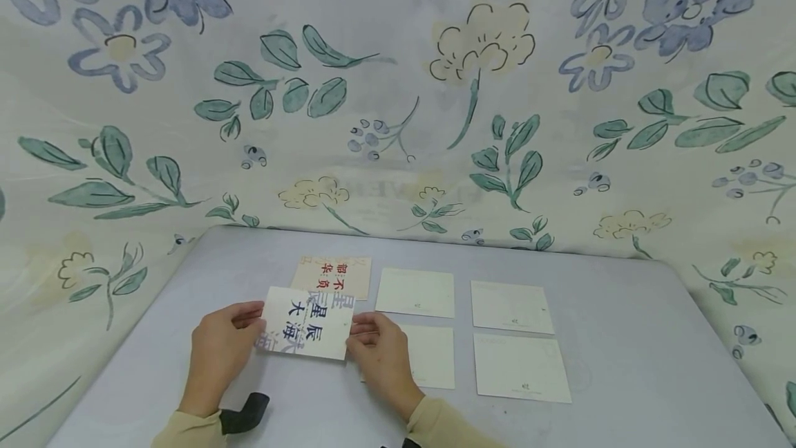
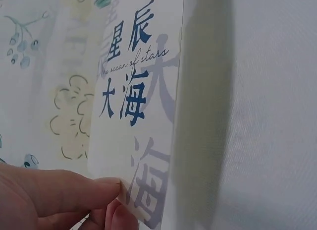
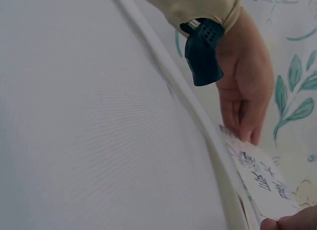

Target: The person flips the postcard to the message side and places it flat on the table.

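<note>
A white postcard (image 1: 305,355) with dark blue characters and larger pale purple ones is held up between both hands, tilted above the table. At its left edge my left hand (image 1: 218,344) pinches it between thumb and fingers. The left wrist view shows that thumb lying on a lower corner of the postcard (image 2: 114,141), which also bears a line of script lettering. My right hand (image 1: 385,358) pinches the opposite edge; in the right wrist view only the tips of its fingers (image 3: 297,221) show. Behind the held postcard lies a red-lettered card (image 1: 357,272), partly covered by it.
Several pale cards lie in two rows to the right, such as an upper one (image 1: 415,289) and a lower right one (image 1: 522,368). My right hand partly hides another card (image 1: 432,358). The white table (image 1: 640,337) meets a floral cloth (image 1: 398,123) at its back.
</note>
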A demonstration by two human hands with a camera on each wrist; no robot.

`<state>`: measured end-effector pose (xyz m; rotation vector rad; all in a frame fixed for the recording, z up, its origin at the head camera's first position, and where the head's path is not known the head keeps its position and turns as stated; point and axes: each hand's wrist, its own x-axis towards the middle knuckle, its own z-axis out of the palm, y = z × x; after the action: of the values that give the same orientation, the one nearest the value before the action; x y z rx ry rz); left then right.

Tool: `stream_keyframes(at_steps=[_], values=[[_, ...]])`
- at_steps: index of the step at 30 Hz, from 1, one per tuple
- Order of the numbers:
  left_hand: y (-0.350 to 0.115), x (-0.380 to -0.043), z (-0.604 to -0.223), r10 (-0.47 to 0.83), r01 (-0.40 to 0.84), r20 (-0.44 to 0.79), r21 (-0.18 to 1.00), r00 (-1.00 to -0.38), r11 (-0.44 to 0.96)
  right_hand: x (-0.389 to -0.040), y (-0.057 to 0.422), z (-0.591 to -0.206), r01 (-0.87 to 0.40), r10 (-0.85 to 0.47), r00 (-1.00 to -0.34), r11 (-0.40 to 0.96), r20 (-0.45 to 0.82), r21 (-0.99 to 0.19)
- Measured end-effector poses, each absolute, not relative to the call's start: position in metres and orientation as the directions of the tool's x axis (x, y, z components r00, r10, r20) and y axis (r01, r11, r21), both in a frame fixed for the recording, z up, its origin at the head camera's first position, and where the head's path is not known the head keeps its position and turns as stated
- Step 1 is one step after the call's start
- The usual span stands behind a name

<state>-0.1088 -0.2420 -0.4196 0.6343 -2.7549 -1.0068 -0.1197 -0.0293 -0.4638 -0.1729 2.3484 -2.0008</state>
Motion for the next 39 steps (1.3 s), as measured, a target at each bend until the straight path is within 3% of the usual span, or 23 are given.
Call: stream_keyframes(at_steps=[39], values=[[-0.252, -0.107, -0.413, -0.443, -0.303, 0.056, 0.653, -0.895, 0.694, -0.118, -0.03, -0.46, -0.065, -0.115, -0.992, 0.168, 0.046, -0.984]])
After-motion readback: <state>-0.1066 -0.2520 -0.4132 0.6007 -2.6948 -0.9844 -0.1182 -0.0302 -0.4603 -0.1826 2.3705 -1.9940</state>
